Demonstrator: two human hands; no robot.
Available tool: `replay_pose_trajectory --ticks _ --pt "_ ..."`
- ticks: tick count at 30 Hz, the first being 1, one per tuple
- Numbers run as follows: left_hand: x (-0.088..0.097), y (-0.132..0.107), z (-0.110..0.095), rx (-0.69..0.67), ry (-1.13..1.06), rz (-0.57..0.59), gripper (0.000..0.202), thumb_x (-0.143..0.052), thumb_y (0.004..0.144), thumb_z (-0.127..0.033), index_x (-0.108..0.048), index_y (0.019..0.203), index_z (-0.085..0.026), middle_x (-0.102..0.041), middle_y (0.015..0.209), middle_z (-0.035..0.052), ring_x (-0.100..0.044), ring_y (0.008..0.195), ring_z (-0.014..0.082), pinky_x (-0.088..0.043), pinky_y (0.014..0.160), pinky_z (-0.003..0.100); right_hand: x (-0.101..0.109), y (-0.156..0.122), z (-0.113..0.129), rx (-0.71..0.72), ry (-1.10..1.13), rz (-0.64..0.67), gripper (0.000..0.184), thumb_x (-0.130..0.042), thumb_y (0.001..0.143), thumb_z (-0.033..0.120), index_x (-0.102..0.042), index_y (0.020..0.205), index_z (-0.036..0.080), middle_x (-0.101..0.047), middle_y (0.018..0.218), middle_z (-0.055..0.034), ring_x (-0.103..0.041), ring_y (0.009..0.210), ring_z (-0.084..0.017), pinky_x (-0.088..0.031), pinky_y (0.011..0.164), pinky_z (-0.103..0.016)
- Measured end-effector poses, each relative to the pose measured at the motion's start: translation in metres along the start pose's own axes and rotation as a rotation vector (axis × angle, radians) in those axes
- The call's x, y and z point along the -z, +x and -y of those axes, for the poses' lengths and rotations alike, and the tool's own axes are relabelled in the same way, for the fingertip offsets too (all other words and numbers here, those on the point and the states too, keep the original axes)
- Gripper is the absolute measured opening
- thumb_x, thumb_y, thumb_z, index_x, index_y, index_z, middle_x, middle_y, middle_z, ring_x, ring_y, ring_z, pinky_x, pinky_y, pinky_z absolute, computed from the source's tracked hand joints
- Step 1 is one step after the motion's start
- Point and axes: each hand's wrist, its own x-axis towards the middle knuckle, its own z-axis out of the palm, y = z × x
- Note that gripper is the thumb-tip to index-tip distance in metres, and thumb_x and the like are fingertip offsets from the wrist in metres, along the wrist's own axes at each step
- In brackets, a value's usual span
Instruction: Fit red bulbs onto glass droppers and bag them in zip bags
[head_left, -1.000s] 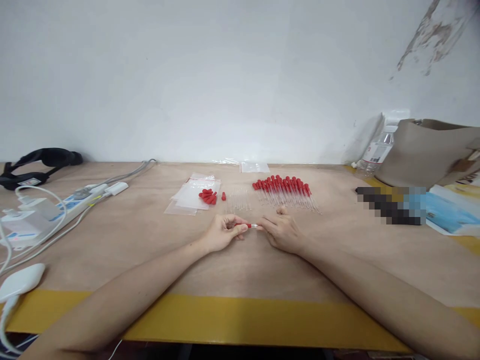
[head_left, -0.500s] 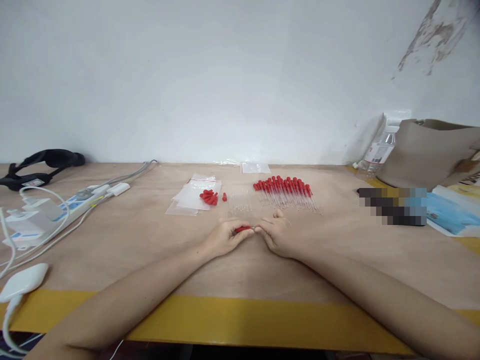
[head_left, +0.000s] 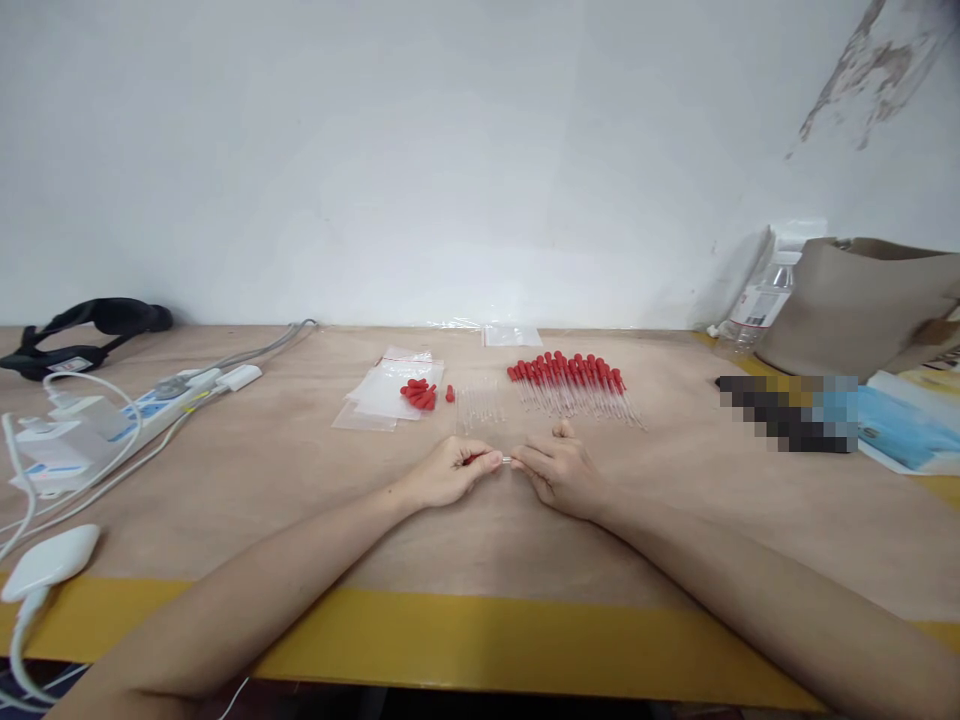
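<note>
My left hand point(head_left: 450, 472) is pinched around a small red rubber bulb, mostly hidden by the fingers. My right hand point(head_left: 559, 468) pinches the clear glass tube point(head_left: 508, 460) that bridges the gap between the two hands. Both hands rest low on the wooden table point(head_left: 300, 480), nearly touching. Just beyond them lie a few bare glass tubes point(head_left: 480, 405), a small pile of loose red bulbs point(head_left: 418, 393), and a row of several finished droppers with red bulbs point(head_left: 570, 382).
Clear plastic bags point(head_left: 379, 395) lie left of the bulbs, another point(head_left: 511, 335) by the wall. A power strip with chargers and cables point(head_left: 112, 420) fills the left side. A water bottle point(head_left: 761, 298), a brown bag point(head_left: 862, 300) and a blue booklet point(head_left: 900, 425) sit right.
The hands stayed together over the same spot. The red bulb, visible between the fingers earlier, is now almost covered by my left fingers, with only the clear tube showing between the hands.
</note>
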Motion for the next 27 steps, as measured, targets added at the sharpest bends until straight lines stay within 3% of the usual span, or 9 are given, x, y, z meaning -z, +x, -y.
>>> replay_pose_trajectory --ticks 5,8,11,17,20,22,24,27 --pt "0.000 0.001 0.005 0.011 -0.029 -0.015 0.034 -0.042 0.083 -0.041 -0.060 0.075 -0.013 -0.043 0.049 -0.0045 -0.038 0.047 0.0070 -0.030 0.046 0.018 -0.001 -0.001 -0.001 -0.018 -0.020 -0.011 0.032 -0.032 0.090 0.026 -0.061 0.077 0.016 -0.056 0.061 -0.0010 -0.038 0.053 -0.009 -0.020 0.065 -0.028" --pt "-0.003 0.000 0.012 0.027 -0.076 -0.081 0.031 -0.056 0.075 -0.040 -0.060 0.091 -0.014 -0.051 0.060 -0.0026 -0.043 0.052 0.0074 -0.035 0.050 0.019 -0.001 -0.003 -0.003 -0.081 0.004 -0.016 0.030 -0.034 0.089 0.026 -0.060 0.077 0.016 -0.058 0.065 -0.0015 -0.040 0.055 -0.009 -0.020 0.066 -0.029" --pt "-0.005 -0.001 0.018 0.052 -0.121 -0.164 0.043 -0.063 0.069 -0.039 -0.055 0.104 -0.014 -0.053 0.061 -0.0025 -0.046 0.052 0.0080 -0.038 0.050 0.019 -0.001 -0.004 -0.005 -0.138 0.042 -0.006 0.028 -0.035 0.089 0.026 -0.060 0.080 0.017 -0.060 0.069 -0.0016 -0.044 0.058 -0.010 -0.020 0.067 -0.029" --pt "-0.004 0.000 0.021 0.005 -0.064 -0.212 0.026 -0.054 0.077 -0.036 -0.060 0.090 -0.013 -0.059 0.067 0.0016 -0.052 0.058 0.0101 -0.043 0.056 0.022 0.003 -0.001 0.000 -0.127 0.083 0.096 0.026 -0.036 0.087 0.024 -0.061 0.088 0.018 -0.064 0.077 -0.0036 -0.050 0.069 -0.013 -0.021 0.072 -0.032" --pt "-0.002 0.000 0.023 0.005 -0.007 -0.261 0.032 -0.057 0.075 -0.034 -0.056 0.100 -0.016 -0.060 0.076 0.0019 -0.050 0.058 0.0091 -0.043 0.056 0.022 0.012 0.006 -0.005 -0.133 0.049 0.166 0.025 -0.040 0.085 0.024 -0.064 0.087 0.020 -0.065 0.075 -0.0038 -0.051 0.074 -0.016 -0.022 0.074 -0.034" --pt "-0.001 0.000 0.025 0.009 0.000 -0.301 0.046 -0.061 0.071 -0.033 -0.047 0.113 -0.017 -0.056 0.085 0.0019 -0.048 0.057 0.0074 -0.043 0.055 0.021 0.018 0.012 -0.016 -0.244 0.058 0.215 0.024 -0.042 0.084 0.027 -0.065 0.082 0.022 -0.066 0.073 -0.0026 -0.053 0.071 -0.016 -0.024 0.075 -0.034" --pt "0.001 0.000 0.026 0.009 0.015 -0.295 0.051 -0.062 0.070 -0.031 -0.043 0.115 -0.017 -0.053 0.086 0.0010 -0.047 0.055 0.0064 -0.042 0.053 0.021 0.021 0.022 -0.033 -0.455 0.102 0.246 0.024 -0.044 0.082 0.031 -0.066 0.076 0.023 -0.066 0.070 -0.0010 -0.054 0.064 -0.015 -0.028 0.073 -0.033" --pt "0.001 -0.001 0.023 -0.019 0.124 -0.215 0.028 -0.057 0.074 -0.031 -0.055 0.098 -0.016 -0.051 0.075 -0.0004 -0.046 0.056 0.0082 -0.041 0.054 0.021 0.016 0.037 -0.061 -0.811 0.101 0.217 0.025 -0.048 0.076 0.038 -0.064 0.065 0.021 -0.065 0.068 -0.0021 -0.056 0.066 -0.017 -0.032 0.065 -0.029"
